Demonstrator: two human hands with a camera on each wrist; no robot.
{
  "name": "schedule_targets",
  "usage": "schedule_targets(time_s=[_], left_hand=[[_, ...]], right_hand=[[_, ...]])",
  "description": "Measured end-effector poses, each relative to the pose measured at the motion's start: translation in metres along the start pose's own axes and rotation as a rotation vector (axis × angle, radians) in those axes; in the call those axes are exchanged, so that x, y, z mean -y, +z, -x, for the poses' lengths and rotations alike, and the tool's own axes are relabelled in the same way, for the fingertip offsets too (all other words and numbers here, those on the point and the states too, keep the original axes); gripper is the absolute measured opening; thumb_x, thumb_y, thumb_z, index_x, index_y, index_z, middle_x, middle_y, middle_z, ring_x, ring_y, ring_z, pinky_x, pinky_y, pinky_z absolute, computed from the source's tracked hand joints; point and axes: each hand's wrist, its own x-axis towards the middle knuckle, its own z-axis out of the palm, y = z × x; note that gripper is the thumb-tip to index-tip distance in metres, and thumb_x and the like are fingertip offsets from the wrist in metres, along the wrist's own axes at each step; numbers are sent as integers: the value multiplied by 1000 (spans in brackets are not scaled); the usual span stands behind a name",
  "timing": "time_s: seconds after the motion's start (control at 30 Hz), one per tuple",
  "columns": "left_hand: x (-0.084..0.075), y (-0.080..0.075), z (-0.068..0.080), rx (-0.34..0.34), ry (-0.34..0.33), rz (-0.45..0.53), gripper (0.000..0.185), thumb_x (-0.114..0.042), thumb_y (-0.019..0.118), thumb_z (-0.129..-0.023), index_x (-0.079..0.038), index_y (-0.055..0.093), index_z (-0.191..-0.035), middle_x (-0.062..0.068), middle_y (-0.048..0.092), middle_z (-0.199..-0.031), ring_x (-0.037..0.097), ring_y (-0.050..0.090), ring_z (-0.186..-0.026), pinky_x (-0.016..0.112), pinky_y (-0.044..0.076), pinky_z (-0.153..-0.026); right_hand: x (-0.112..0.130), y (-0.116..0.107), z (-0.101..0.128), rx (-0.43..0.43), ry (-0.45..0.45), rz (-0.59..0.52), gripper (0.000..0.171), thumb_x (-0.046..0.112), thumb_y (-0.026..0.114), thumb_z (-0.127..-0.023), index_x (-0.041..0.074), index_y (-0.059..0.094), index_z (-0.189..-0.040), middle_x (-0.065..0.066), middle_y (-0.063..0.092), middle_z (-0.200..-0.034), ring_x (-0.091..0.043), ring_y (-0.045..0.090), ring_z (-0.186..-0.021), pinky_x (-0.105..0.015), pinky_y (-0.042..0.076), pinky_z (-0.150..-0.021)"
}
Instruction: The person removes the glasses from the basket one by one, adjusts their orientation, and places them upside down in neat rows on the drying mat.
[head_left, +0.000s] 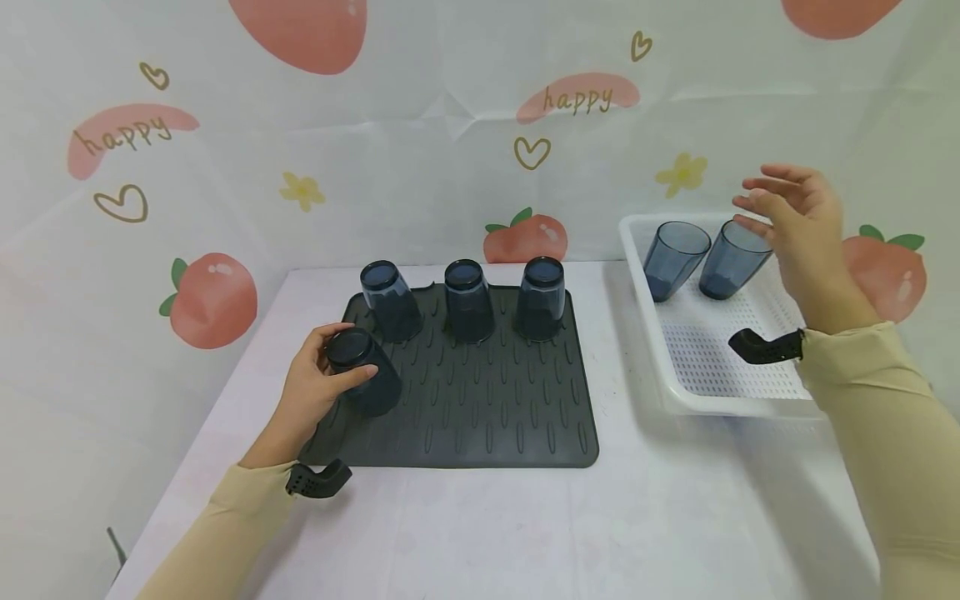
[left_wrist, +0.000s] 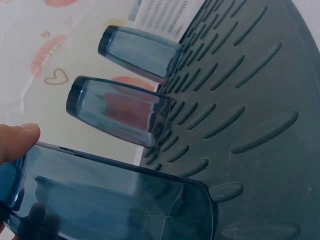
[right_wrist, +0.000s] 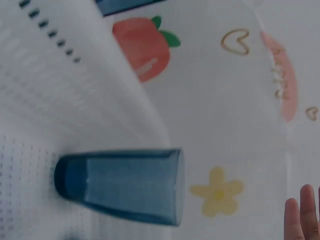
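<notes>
The left hand (head_left: 318,387) is gripping an upturned tumbler (head_left: 363,371) at the mat's (head_left: 487,417) lower-left corner, its long axis roughly upright. The right hand (head_left: 798,225), fingers spread and holding nothing, is hovering at the frame's right, just above the nearer upright cup (head_left: 733,260) in the white basket (head_left: 720,392)

long beige sleeves (head_left: 885,417) down both arms to the wrists. black perforated strap (head_left: 318,481) at the left cuff, loose end curling outward. matching black strap (head_left: 765,347) at the right cuff. bare left hand (head_left: 311,392) and right hand (head_left: 795,217), ringless.
</notes>
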Motion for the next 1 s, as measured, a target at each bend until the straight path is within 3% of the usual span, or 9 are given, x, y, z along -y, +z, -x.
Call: schedule_targets(time_s=[0.13, 0.37, 0.57, 0.67, 0.77, 0.83, 1.0], left_hand=[[2, -1, 0, -1, -9, 3, 69, -11, 75, -85, -7, 36, -142, 4, 45, -128, -1, 51, -111, 5, 41, -91], [7, -3, -3, -2, -10, 0, 70, -13, 76, -84, -9, 37, -142, 0, 45, -128, 1, 51, -112, 6, 41, -92], [12, -5, -5, -4, 12, 18, 67, -15, 77, -84, -10, 40, -139, 2, 45, -128, 1, 52, -111, 6, 43, -91], [12, -5, -4, -3, 15, 18, 67, -14, 77, -84, -10, 39, -139, 1, 45, -128, 2, 52, -111, 6, 43, -91], [10, -4, -3, 0, 8, 20, 68, -13, 76, -84, -9, 38, -140, 1, 45, -128, 2, 52, -111, 6, 43, -91], [8, -3, -2, 3, 5, 24, 68, -12, 76, -84, -8, 38, -141, 1, 45, -128, 1, 51, -111, 6, 43, -91], [5, -2, -2, 9, 3, 36, 68, -11, 76, -84, -7, 38, -141, 2, 45, -128, 1, 52, -111, 6, 43, -90]], right_hand=[[-3, -9, -12, -46, -9, 71, 24, -7, 61, -89, 5, 55, -109, -6, 62, -99, -13, 68, -82, -17, 57, -72], [-10, -27, -34, -135, 30, 425, 28, 3, 65, -89, 18, 58, -111, 10, 62, -99, -2, 58, -88, -5, 46, -72], [-14, -45, -46, -83, 174, 785, 50, 22, 64, -93, 23, 45, -139, 18, 51, -118, -6, 49, -119, -4, 40, -76], [-16, -51, -49, -63, 215, 880, 62, 29, 62, -94, 21, 34, -149, 13, 46, -134, -10, 38, -135, -11, 38, -97], [-18, -56, -49, -45, 252, 955, 67, 35, 59, -95, 22, 26, -153, 3, 37, -151, -13, 25, -145, -30, 27, -117], [-20, -61, -48, -33, 271, 991, 70, 37, 57, -95, 22, 23, -154, -1, 27, -158, -15, 18, -148, -40, 20, -121], [-26, -75, -48, -15, 297, 1034, 76, 40, 58, -95, 21, 17, -156, -2, 15, -162, -20, 7, -151, -44, 13, -122]])
